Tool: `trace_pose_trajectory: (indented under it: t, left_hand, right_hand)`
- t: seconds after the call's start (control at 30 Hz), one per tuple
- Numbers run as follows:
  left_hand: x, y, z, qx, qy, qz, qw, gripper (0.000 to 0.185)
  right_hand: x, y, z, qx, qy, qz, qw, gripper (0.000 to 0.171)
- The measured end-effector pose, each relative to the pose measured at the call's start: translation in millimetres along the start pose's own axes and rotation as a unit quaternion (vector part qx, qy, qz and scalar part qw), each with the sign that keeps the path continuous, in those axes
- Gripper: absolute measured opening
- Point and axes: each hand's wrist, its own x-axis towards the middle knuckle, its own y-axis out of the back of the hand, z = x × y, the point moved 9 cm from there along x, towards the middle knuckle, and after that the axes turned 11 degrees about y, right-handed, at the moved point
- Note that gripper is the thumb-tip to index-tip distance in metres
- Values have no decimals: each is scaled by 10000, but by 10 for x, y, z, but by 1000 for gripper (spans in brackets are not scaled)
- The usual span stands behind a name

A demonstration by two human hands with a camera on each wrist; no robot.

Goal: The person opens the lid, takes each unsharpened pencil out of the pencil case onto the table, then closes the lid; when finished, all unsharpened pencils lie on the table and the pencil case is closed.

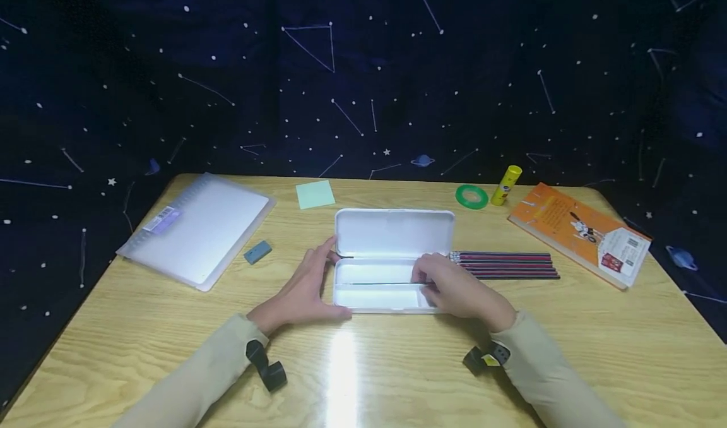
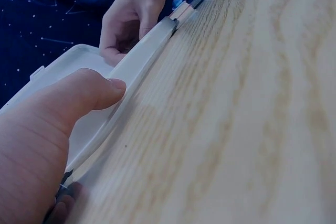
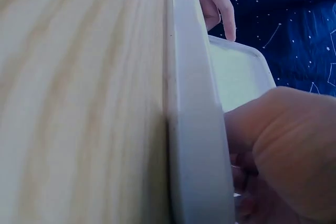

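Your left hand [image 1: 298, 289] lies flat against the open white plastic pencil box [image 1: 392, 257]. Your right hand [image 1: 454, 286] pinches a thin dark pencil [image 1: 380, 283] inside it.

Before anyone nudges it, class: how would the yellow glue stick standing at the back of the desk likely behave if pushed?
The glue stick stands upright, tall and narrow, so a push near its top would probably tip it. Its round body suggests it would then roll across the smooth desk. It looks small and plastic, so likely light and stiff.
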Motion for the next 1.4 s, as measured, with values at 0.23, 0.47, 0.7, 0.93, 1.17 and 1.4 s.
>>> trace_pose_trajectory:
  t: [0.23,0.47,0.7,0.93,1.17,1.4]
  left_hand:
    - [-8,-14,-4,70,10,8,10000,132]
    - [-18,16,18,37,-50,38,10000,132]
    - [-29,9,19,64,29,17,10000,132]
    - [-18,11,5,33,28,19,10000,132]
    - [-11,19,-46,44,70,74,9999,132]
    - [-16,14,-5,89,32,97,9999,132]
  right_hand:
    - [-10,21,36,189,88,214,9996,20]
    - [-81,160,114,657,-158,409,9969,18]
    - [-427,469,369,193,-541,1261,9904,23]
    - [-982,636,674,-147,-983,1611,9819,18]
    - [-1453,751,994,308,-1382,1838,9727,14]
    - [-1658,749,1146,327,-1597,1522,9748,13]
